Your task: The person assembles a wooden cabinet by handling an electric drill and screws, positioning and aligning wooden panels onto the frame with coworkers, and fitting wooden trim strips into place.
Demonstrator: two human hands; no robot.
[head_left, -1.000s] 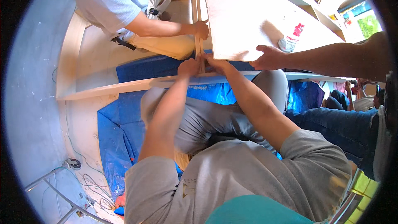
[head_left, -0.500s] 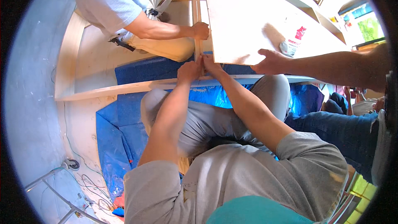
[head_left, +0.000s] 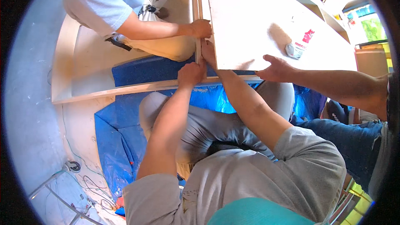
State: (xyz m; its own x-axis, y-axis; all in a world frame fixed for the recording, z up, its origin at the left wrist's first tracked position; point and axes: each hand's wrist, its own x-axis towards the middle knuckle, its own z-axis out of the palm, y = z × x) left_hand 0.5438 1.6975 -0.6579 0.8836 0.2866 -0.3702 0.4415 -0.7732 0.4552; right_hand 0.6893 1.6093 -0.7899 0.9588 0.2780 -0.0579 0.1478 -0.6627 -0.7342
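Note:
A pale wooden batten [head_left: 197, 1] runs away from me, meeting the front rail [head_left: 146, 86] of a wooden frame. At the batten's near end my left hand [head_left: 191, 74] is closed round it. My right hand [head_left: 209, 52] is farther along, closed against the batten's right side and partly under a plywood sheet's edge; its fingertips are mostly hidden. The plywood sheet [head_left: 246, 21] lies over the frame to the right. Just beyond my right hand, a co-worker's fist [head_left: 201, 29] rests on the batten by the sheet's edge.
Another person's hand [head_left: 276, 69] holds the sheet's near edge from the right. A white and red plastic bag [head_left: 296, 50] lies on the sheet. Blue tarp [head_left: 118, 137] is spread under the frame and my legs. At lower left are cables [head_left: 93, 185] and a metal tube frame [head_left: 62, 200].
My right hand has slid farther away along the batten, while my left stays near its end. The plywood sheet and the hand at its right have shifted slightly toward me.

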